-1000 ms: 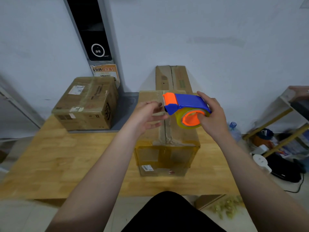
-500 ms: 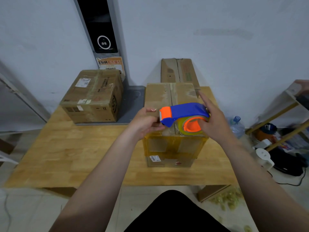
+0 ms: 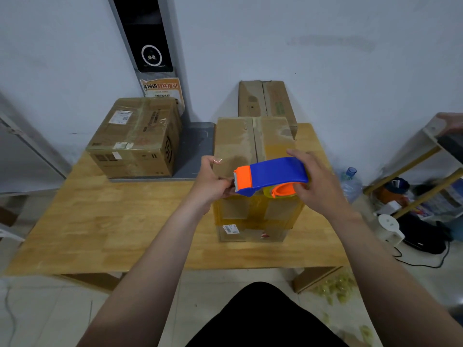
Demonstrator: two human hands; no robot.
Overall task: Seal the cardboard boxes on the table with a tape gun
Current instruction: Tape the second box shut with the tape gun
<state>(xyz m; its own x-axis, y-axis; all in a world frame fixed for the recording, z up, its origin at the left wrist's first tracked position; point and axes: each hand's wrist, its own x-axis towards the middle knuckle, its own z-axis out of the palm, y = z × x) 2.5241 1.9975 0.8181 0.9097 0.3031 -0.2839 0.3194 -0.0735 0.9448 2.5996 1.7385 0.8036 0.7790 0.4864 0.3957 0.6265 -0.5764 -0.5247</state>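
Now the tape gun [image 3: 271, 175], clamped in the right hand [image 3: 319, 186], points frame-left toward the left hand [image 3: 213, 182] pinching at its blade, above the box [image 3: 240, 139] seam running away up-frame.

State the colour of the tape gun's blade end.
Orange, on the tape gun; head view.

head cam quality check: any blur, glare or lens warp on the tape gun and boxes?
Head view: wide-angle warp bows the table edges and wall lines; tape gun, left hand and right hand reasonably sharp; right-edge shelf smeared; light dim, flat and bluish, soft shadows; mild sheen on the taped front of the near box, no harsh glare.
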